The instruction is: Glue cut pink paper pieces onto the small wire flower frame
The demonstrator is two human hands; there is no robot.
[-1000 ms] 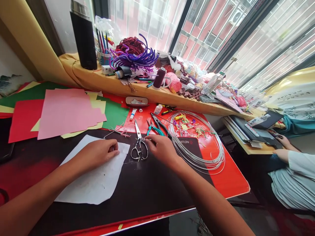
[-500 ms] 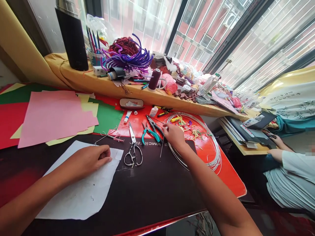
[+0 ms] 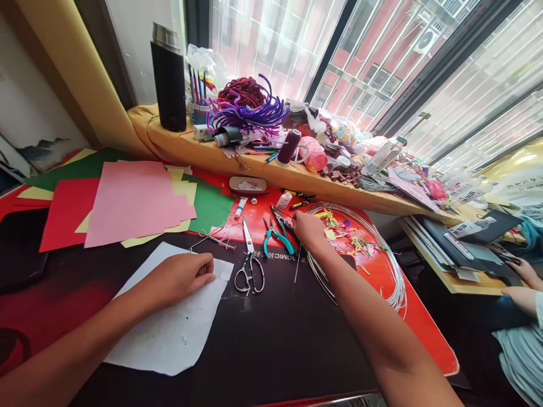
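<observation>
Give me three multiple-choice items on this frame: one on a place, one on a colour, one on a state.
1. What lies under the left hand? A) white paper sheet B) pink card C) wire coil
2. What colour are the handles of the pliers? A) red B) teal C) yellow
3. How do the blades of the scissors stand? A) spread wide B) closed together

1 A: the sheet shows around the hand.
2 B: both handles show teal.
3 B: the blades meet in one upward point.

Scissors (image 3: 249, 272) between paper (image 3: 178, 322) and pliers (image 3: 278, 242)
</observation>
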